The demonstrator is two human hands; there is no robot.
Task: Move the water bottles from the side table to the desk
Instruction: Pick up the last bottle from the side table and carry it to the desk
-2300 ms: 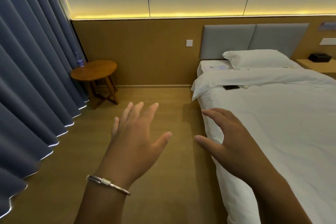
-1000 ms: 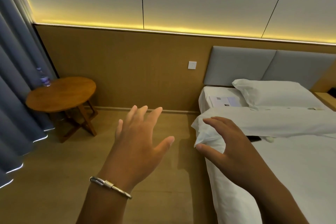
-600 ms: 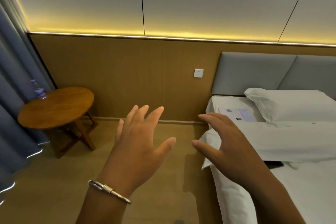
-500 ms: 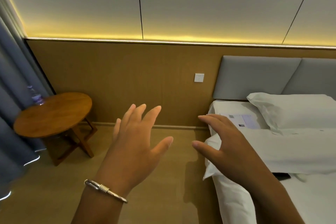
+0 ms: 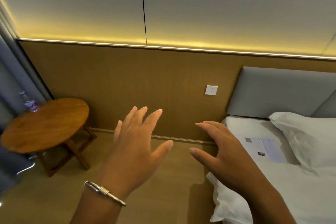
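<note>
One view is available, the head camera.

Head view: one water bottle [image 5: 30, 102] stands upright at the far left rim of the round wooden side table [image 5: 45, 125], close against the blue curtain [image 5: 11, 82]. Only one bottle can be made out; it is blurred. The desk named in the task is not in view.

Hand state: the left hand [image 5: 134, 151] is spread, fingers straight, holding nothing. The right hand [image 5: 221, 152] is relaxed with fingers slightly bent, holding nothing. Both hands hang over the floor [image 5: 54, 196], well apart from the bottle. A bracelet [image 5: 104, 192] sits on the left wrist.

Handling, as judged: a small clear plastic bottle is probably light, thin-walled and smooth. Grip around the mid-body, at or just below the label, with moderate pressure; hard squeezing may buckle the wall. The fill level cannot be told.

Clearance: the bottle stands at the table edge next to the curtain, so a sideways knock could tip it off. Approach from the near right, over the bare tabletop. Open floor lies between the side table and the bed [image 5: 281, 178] on the right. The wall panel [image 5: 145, 87] bounds the far side.
</note>
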